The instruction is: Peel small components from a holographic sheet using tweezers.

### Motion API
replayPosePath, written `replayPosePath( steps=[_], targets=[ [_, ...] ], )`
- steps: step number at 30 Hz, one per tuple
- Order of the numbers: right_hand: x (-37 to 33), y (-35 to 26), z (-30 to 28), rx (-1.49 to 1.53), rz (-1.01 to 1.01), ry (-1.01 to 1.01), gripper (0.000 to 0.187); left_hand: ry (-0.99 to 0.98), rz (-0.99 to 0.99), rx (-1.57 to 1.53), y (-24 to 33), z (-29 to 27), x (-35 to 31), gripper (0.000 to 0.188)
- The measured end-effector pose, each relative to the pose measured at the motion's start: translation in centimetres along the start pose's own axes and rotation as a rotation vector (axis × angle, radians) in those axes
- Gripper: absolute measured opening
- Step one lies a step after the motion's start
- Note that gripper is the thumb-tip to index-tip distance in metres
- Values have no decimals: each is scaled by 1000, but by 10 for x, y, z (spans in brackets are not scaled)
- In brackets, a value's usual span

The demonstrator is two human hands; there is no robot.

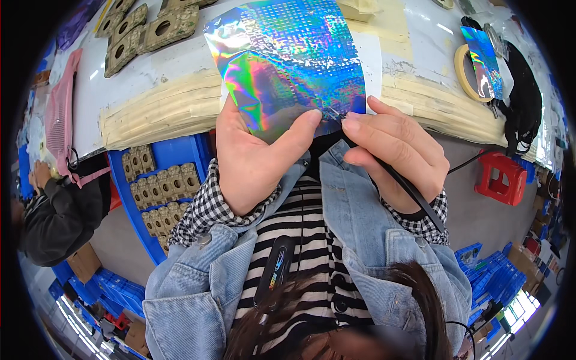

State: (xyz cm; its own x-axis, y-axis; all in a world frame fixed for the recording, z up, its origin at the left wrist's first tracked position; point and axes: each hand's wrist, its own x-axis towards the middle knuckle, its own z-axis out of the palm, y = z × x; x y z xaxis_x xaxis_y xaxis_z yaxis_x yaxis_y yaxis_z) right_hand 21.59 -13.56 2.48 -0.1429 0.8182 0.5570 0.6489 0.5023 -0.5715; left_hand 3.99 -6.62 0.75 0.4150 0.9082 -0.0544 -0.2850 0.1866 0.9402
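A shiny holographic sheet (294, 54), blue and silver with rows of small cut marks, stands tilted at the table's edge in front of me. My left hand (255, 153) is closed on its lower left part, thumb lying across the front near the bottom edge. In my right hand (399, 144) are slim black tweezers (408, 189), pinched between thumb and fingers. Their fine tip touches or nearly touches the sheet's lower edge, close to my left thumb. Whether a small piece sits at the tip is too small to tell.
Camouflage-patterned pieces with round holes (162, 30) lie at the table's far left; more fill a blue tray (129, 198) below. A tape roll (465, 72) and a black bag (523, 96) are at right. A red stool (503, 178) stands below. A co-worker's sleeve (57, 222) shows left.
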Motion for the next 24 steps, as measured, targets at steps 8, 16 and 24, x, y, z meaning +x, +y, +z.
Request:
replayPosePath(
  steps=[8, 16, 24],
  targets=[
    [0, 0, 0, -1, 5, -7, 26, -14, -8, 23, 1, 0, -1, 47],
    [2, -3, 1, -6, 27, -4, 26, 3, 43, 57, -2, 1, -2, 45],
    [-1, 1, 7, -105, -101, 43, 29, 6, -200, -75, 0, -5, 0, 35]
  ],
)
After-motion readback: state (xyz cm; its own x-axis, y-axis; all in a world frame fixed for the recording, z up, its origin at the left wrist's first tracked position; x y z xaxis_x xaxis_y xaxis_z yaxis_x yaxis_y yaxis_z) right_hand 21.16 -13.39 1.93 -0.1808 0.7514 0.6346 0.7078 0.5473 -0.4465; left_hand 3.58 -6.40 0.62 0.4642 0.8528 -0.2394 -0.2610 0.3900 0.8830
